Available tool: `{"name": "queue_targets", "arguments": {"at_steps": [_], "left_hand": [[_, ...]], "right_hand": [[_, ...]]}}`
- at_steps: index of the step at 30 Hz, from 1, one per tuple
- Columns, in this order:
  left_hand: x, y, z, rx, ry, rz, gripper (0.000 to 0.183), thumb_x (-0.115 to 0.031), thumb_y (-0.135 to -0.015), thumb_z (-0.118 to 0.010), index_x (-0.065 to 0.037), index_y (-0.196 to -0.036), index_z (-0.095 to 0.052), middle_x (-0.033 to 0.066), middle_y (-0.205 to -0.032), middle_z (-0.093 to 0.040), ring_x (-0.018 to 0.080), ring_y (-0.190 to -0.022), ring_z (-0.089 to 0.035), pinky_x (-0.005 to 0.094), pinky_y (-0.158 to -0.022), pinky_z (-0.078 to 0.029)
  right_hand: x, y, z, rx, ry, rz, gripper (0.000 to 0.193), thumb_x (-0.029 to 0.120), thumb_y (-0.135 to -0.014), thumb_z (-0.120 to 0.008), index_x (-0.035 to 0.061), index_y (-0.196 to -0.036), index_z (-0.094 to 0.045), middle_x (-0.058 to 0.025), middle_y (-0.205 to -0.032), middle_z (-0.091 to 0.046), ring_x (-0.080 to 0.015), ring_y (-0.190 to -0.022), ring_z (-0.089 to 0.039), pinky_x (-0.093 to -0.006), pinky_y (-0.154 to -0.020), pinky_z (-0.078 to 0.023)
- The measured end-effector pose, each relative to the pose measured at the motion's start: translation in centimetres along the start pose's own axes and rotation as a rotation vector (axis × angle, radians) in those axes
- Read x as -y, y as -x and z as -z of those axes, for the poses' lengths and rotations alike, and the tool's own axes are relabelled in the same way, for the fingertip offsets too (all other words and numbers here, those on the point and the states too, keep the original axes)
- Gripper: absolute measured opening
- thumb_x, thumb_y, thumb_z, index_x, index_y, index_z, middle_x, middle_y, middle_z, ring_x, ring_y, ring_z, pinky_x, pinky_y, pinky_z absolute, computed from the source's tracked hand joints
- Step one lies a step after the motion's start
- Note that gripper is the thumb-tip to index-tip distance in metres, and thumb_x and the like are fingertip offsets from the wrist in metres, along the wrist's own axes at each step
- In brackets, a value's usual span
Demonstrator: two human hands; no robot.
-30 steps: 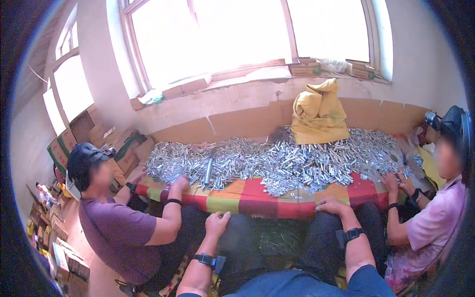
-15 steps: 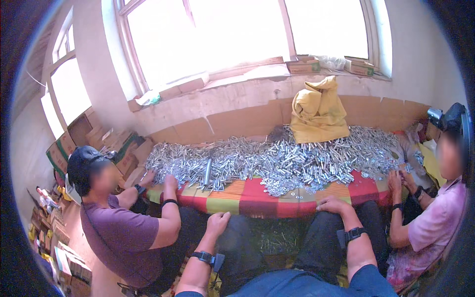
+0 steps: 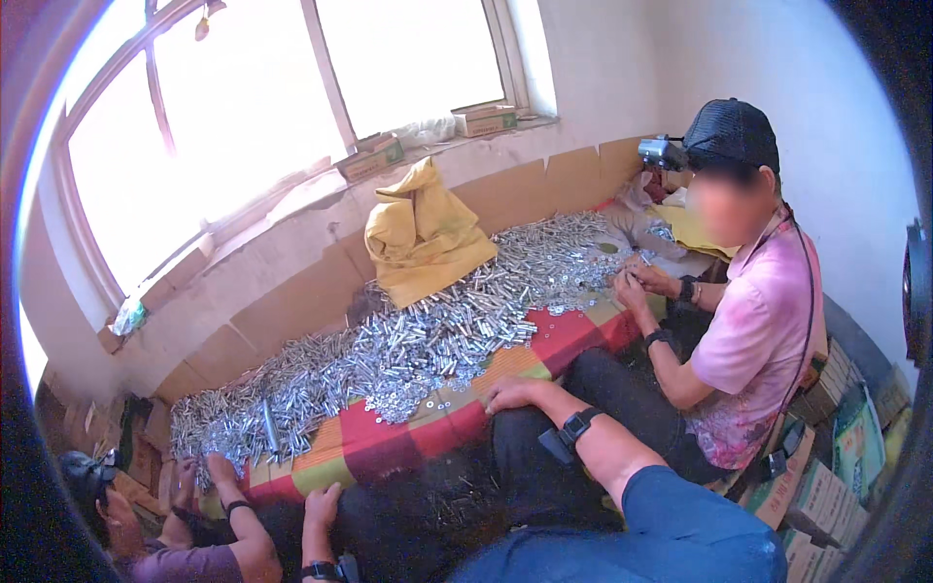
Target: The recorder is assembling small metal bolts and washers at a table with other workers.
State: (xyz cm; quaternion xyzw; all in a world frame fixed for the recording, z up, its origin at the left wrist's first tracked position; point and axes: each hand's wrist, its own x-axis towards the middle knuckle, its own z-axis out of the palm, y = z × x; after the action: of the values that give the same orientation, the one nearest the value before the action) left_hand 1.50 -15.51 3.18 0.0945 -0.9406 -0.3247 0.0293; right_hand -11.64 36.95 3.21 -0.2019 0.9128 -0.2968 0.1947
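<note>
My left hand [image 3: 323,505] rests on my left knee at the lower edge, its fingers curled in and nothing seen in them. Over my right knee lies my right hand [image 3: 515,392], fingers stretched loosely by the cloth's front edge and holding nothing. Ahead of both hands, a heap of small silvery metal rods [image 3: 447,316], perhaps bolts or pins, covers much of the work surface. Flat washers [image 3: 397,400] lie in a loose pile at the heap's near side. A larger metal cylinder [image 3: 269,429] stands out at the left of the heap.
A checkered cloth [image 3: 384,442] covers the front of the surface. A yellow sack [image 3: 428,238] sits on the heap. One person in pink [image 3: 748,321] works at the right; another in purple [image 3: 190,564] sits at the lower left. Cartons [image 3: 826,500] are stacked at the right.
My view has swung to the right and tilted, so the scene shifts left and the right-hand person shows more fully. Both my hands stay on my knees.
</note>
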Motion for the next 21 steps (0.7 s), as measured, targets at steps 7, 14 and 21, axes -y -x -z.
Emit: {"name": "queue_targets", "arguments": {"at_steps": [7, 14, 21], "left_hand": [[-0.4, 0.1, 0.0, 0.042, -0.066, 0.030, 0.047, -0.040, -0.088, -0.058, 0.002, -0.103, -0.073, 0.0292, -0.099, -0.070, 0.0420, -0.099, -0.069, 0.0471, -0.087, -0.051], [-2.0, 1.0, 0.6, 0.055, -0.072, -0.008, 0.046, -0.037, -0.088, -0.054, 0.002, -0.107, -0.070, 0.0309, -0.101, -0.069, 0.0460, -0.101, -0.067, 0.0488, -0.088, -0.051], [0.5, -2.5, 0.2, 0.302, -0.080, -0.112, 0.045, -0.037, -0.089, -0.051, -0.002, -0.112, -0.069, 0.0293, -0.111, -0.068, 0.0454, -0.109, -0.063, 0.0469, -0.092, -0.049]], "right_hand": [[-0.1, 0.2, 0.0, -0.002, -0.077, -0.026, 0.037, 0.039, -0.081, -0.074, 0.0097, -0.104, -0.077, -0.0076, -0.096, -0.075, -0.0213, -0.089, -0.068, -0.0389, -0.081, -0.052], [-0.3, 1.0, 0.6, 0.000, -0.081, -0.022, 0.038, 0.039, -0.081, -0.074, 0.0088, -0.104, -0.076, -0.0082, -0.094, -0.075, -0.0216, -0.088, -0.067, -0.0391, -0.079, -0.051], [-0.2, 0.7, 1.1, 0.019, -0.084, 0.015, 0.038, 0.039, -0.083, -0.073, 0.0062, -0.103, -0.076, -0.0090, -0.096, -0.075, -0.0210, -0.091, -0.067, -0.0382, -0.081, -0.051]]}}
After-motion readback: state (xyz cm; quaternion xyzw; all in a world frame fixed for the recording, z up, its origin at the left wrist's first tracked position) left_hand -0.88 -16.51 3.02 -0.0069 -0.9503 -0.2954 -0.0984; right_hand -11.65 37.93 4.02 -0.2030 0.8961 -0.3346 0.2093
